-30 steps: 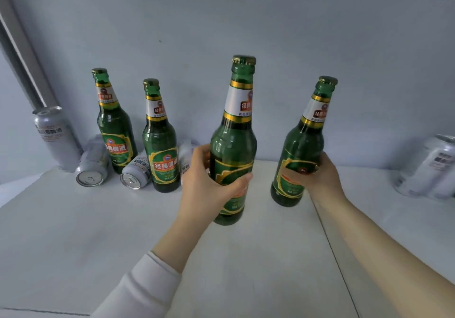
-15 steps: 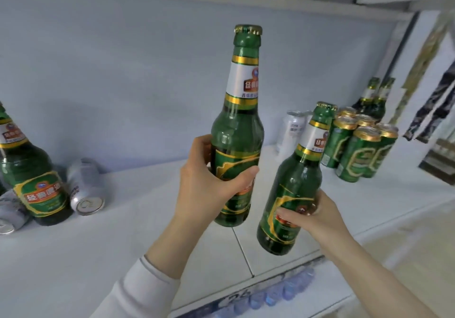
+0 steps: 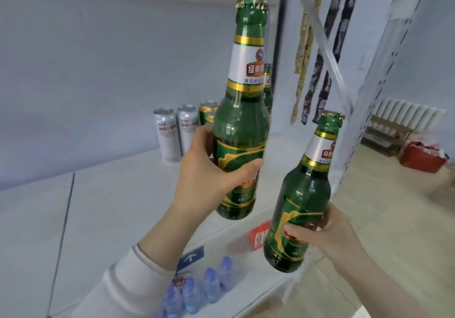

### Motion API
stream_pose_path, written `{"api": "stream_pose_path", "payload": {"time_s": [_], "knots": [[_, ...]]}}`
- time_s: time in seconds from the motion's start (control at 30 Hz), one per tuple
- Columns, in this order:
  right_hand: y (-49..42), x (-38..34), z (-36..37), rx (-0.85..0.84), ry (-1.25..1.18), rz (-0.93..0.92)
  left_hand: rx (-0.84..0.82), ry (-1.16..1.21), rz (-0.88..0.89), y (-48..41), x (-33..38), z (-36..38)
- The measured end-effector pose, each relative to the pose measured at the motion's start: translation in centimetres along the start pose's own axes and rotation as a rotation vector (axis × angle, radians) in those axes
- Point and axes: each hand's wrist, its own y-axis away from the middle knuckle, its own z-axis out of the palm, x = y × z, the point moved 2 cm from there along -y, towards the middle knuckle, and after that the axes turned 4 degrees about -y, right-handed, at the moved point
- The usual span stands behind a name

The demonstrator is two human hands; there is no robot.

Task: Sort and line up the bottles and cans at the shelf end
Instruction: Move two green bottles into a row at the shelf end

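The raised bottle (image 3: 242,125) in the left hand (image 3: 209,179) hides most of a green can (image 3: 208,112) and all but a sliver of a far bottle (image 3: 268,83). At 4 o'clock the lower bottle (image 3: 299,199) covers part of a red box (image 3: 257,237). The hanging strips (image 3: 320,71) at 2 o'clock are too blurred to identify.

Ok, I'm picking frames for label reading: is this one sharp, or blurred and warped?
Head view: the bottle in the left hand is fairly sharp, neck label partly readable; radiator and red box at right smear; wide-angle warp leans the shelf upright; soft light, no strong glare.
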Motion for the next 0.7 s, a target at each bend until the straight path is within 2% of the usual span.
{"api": "stream_pose_path", "payload": {"time_s": [0.27,0.7], "knots": [[-6.3,1.0,-8.5,0.083,0.027,-0.02,-0.057,0.004,0.024,-5.7,0.1,11.4],[-20.4,1.3,-12.5,0.025,0.139,-0.067,-0.079,-0.081,-0.045,-14.4,-6.8,20.0]]}}
